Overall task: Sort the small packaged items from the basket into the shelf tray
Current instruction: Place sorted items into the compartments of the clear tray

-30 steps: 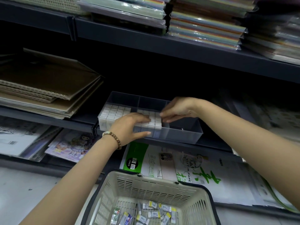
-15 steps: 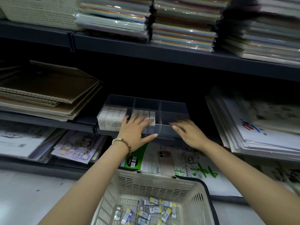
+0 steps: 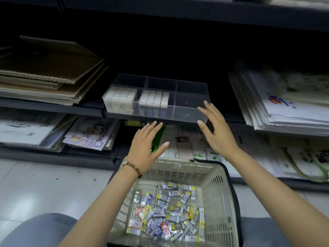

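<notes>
A clear three-part tray (image 3: pixel 191 114) stands on the middle shelf. Its left and middle compartments hold neat rows of small white packs (image 3: pixel 122 94); the right compartment looks bare. Below me a beige plastic basket (image 3: pixel 179 171) holds several loose small packaged items (image 3: pixel 167 211) on its floor. My left hand (image 3: pixel 146 145), with a bead bracelet at the wrist, hovers with fingers spread, below the tray's front and above the basket's far rim, holding nothing. My right hand (image 3: pixel 216 132) is also spread and holds nothing, its fingertips close to the tray's front right corner.
Cardboard sheets (image 3: pixel 46 75) are stacked on the shelf left of the tray, and paper pads (image 3: pixel 292 104) lie to its right. Sketch pads and a cartoon book (image 3: pixel 89 136) fill the lower shelf. A phone (image 3: pixel 183 147) lies there behind the basket. My knees frame the basket.
Both hands have drawn back from the tray toward me and down. The left hand has left the packs in the middle compartment; the right has come off the tray's front edge.
</notes>
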Available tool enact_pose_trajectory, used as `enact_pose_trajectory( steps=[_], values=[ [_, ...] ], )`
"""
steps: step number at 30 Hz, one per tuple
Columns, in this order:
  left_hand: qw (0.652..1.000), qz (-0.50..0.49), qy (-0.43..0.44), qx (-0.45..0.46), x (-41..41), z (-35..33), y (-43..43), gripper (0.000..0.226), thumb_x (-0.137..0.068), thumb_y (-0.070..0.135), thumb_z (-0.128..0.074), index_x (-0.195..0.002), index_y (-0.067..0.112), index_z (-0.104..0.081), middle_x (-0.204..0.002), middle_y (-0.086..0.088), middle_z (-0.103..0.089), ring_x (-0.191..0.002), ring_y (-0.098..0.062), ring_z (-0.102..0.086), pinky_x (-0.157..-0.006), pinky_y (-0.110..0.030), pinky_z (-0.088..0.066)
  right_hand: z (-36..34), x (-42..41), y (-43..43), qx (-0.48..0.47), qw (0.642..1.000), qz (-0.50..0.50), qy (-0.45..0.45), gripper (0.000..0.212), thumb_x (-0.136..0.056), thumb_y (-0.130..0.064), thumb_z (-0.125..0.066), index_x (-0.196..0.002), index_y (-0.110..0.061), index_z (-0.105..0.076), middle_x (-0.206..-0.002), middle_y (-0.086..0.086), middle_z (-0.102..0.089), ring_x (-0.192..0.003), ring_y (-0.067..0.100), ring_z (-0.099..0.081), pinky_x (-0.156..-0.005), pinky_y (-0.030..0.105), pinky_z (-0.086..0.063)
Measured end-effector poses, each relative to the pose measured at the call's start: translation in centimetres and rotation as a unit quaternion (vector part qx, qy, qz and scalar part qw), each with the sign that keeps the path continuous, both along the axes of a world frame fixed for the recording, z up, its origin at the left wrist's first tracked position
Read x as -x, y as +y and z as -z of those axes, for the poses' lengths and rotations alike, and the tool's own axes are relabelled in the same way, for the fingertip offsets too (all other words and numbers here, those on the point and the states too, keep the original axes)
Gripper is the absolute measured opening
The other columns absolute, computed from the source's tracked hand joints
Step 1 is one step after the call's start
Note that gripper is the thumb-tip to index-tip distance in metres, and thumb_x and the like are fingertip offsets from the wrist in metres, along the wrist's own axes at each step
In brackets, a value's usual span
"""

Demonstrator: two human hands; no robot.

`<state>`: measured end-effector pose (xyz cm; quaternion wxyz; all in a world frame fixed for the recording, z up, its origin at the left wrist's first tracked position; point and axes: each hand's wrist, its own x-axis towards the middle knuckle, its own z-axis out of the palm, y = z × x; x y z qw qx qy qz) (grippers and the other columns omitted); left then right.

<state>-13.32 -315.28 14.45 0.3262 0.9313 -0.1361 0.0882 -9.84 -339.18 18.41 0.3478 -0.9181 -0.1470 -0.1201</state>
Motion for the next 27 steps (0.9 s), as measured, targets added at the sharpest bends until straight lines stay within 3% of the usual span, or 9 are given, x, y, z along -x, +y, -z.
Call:
enact_pose_trajectory(
  steps=[4, 7, 9, 12, 16, 19, 23, 25, 27],
  values=[
    [0.998, -0.001, 0.047, 0.036, 0.4, 2.2, -0.6, 0.069, -0.085, 0.061, -0.037, -0.145, 0.029, -0.029, -0.152, 0.005, -0.027, -0.14, -0.012, -0.022, -0.115, -0.034, -0.018, 2.4, 1.9, -0.2, -0.04, 0.997, 0.04, -0.044, 0.046, -0.096, -0.032, -0.049, -0.141, -0.029, -0.038, -0.153, -0.02, -0.012, -0.143, -0.001, -0.009, -0.113, 0.022, -0.015],
    [0.995, 0.01, 0.098, 0.008, 0.1, 4.1, -0.7, 0.07, -0.084, 0.064, -0.036, -0.143, 0.027, -0.034, -0.148, 0.002, -0.036, -0.136, -0.013, -0.029, -0.11, -0.031, -0.025, 5.6, 3.3, 0.3, -0.082, 0.996, 0.031, 0.001, 0.043, -0.095, -0.035, -0.05, -0.137, -0.034, -0.042, -0.148, -0.025, -0.022, -0.138, -0.004, -0.02, -0.108, 0.019, -0.02],
    [0.989, 0.016, 0.141, -0.039, 0.6, 6.5, -1.0, 0.066, -0.088, 0.061, -0.038, -0.143, 0.025, -0.034, -0.148, 0.001, -0.037, -0.136, -0.015, -0.031, -0.108, -0.031, -0.027, 9.4, 4.8, 0.5, -0.069, 0.994, 0.014, 0.088, 0.042, -0.095, -0.035, -0.05, -0.137, -0.033, -0.042, -0.147, -0.024, -0.025, -0.136, -0.003, -0.024, -0.11, 0.023, -0.022],
    [0.966, 0.017, 0.237, -0.103, 1.8, 11.1, -1.3, 0.065, -0.091, 0.06, -0.037, -0.144, 0.023, -0.032, -0.15, -0.002, -0.035, -0.137, -0.019, -0.03, -0.111, -0.035, -0.027, 16.0, 7.2, -0.3, -0.004, 0.969, 0.01, 0.247, 0.045, -0.096, -0.032, -0.05, -0.139, -0.024, -0.042, -0.152, -0.007, -0.029, -0.14, 0.011, -0.027, -0.113, 0.028, -0.022],
    [0.925, -0.008, 0.373, -0.065, 4.3, 17.4, -1.3, 0.063, -0.093, 0.051, -0.043, -0.145, 0.018, -0.032, -0.151, -0.006, -0.031, -0.137, -0.023, -0.03, -0.109, -0.032, -0.028, 23.5, 9.7, -2.0, 0.039, 0.894, 0.056, 0.443, 0.049, -0.094, -0.031, -0.054, -0.139, -0.013, -0.042, -0.149, 0.007, -0.035, -0.134, 0.022, -0.037, -0.104, 0.025, -0.031],
    [0.877, -0.035, 0.479, -0.018, 6.1, 21.8, -1.1, 0.063, -0.094, 0.049, -0.043, -0.145, 0.015, -0.031, -0.152, -0.008, -0.029, -0.137, -0.025, -0.031, -0.11, -0.033, -0.028, 27.7, 10.9, -2.5, 0.037, 0.842, 0.092, 0.53, 0.057, -0.091, -0.031, -0.06, -0.14, -0.01, -0.039, -0.148, 0.01, -0.036, -0.131, 0.027, -0.041, -0.1, 0.027, -0.035],
    [0.835, -0.047, 0.548, 0.014, 8.0, 26.4, -0.8, 0.055, -0.095, 0.042, -0.046, -0.14, 0.01, -0.039, -0.144, -0.01, -0.039, -0.13, -0.029, -0.042, -0.104, -0.032, -0.038, 32.0, 11.6, -2.0, -0.01, 0.812, 0.122, 0.571, 0.068, -0.088, -0.029, -0.065, -0.144, -0.009, -0.032, -0.152, 0.012, -0.024, -0.136, 0.028, -0.033, -0.104, 0.031, -0.034],
    [0.832, -0.046, 0.552, 0.031, 8.6, 27.9, -0.9, 0.045, -0.096, 0.035, -0.047, -0.129, 0.005, -0.05, -0.131, -0.012, -0.051, -0.12, -0.031, -0.051, -0.1, -0.032, -0.041, 33.7, 11.9, -1.6, -0.017, 0.819, 0.139, 0.557, 0.075, -0.085, -0.026, -0.068, -0.145, -0.007, -0.027, -0.15, 0.013, -0.023, -0.134, 0.027, -0.034, -0.101, 0.025, -0.034],
    [0.839, -0.064, 0.539, 0.033, 9.0, 28.9, -0.9, 0.048, -0.096, 0.033, -0.048, -0.133, 0.004, -0.047, -0.136, -0.013, -0.048, -0.124, -0.028, -0.048, -0.103, -0.032, -0.039, 34.9, 12.1, -1.5, -0.056, 0.821, 0.184, 0.537, 0.078, -0.083, -0.017, -0.07, -0.145, -0.003, -0.025, -0.145, 0.014, -0.028, -0.125, 0.024, -0.042, -0.091, 0.02, -0.035]
  ],
)
